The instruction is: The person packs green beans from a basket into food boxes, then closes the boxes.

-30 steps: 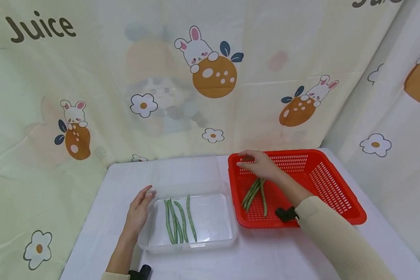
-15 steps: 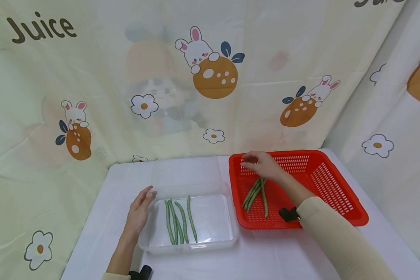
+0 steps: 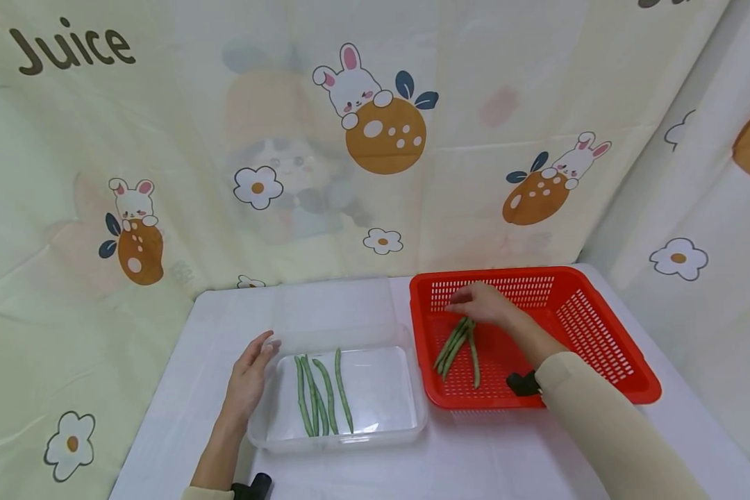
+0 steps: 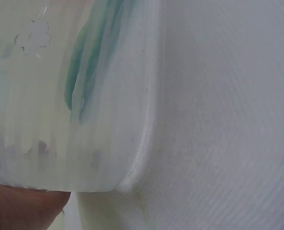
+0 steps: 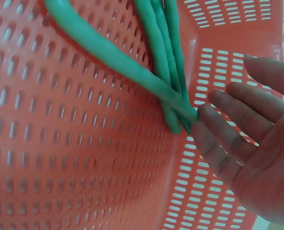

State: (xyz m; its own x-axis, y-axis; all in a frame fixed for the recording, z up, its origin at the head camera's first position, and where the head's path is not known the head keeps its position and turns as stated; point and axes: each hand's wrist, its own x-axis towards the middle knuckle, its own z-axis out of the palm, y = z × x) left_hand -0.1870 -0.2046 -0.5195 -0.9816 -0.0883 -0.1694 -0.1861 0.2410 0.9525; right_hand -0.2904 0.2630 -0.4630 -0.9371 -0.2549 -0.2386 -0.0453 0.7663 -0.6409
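Observation:
My left hand (image 3: 246,382) rests against the left side of a clear plastic container (image 3: 387,434), its fingers fairly straight near the back left corner. Several green beans (image 3: 327,396) lie lengthwise inside. In the left wrist view, part of that hand (image 4: 24,208) shows at the container's end (image 4: 101,177). Within the red basket (image 3: 612,385), my right hand (image 3: 481,304) hovers over the upper ends of a small bunch of green beans (image 3: 455,346). In the right wrist view its loosely spread fingers (image 5: 242,110) reach the tip of the nearest bean (image 5: 118,62); whether they touch it, I cannot tell.
Both containers stand side by side on a white-covered table (image 3: 325,302), the basket to the right. A patterned curtain (image 3: 194,139) hangs behind the table and along the right side. Black wrist cameras (image 3: 523,384) sit at both cuffs.
My right hand has come down and slightly right, from near the basket's back rim to the bean ends. The left hand stays against the clear container.

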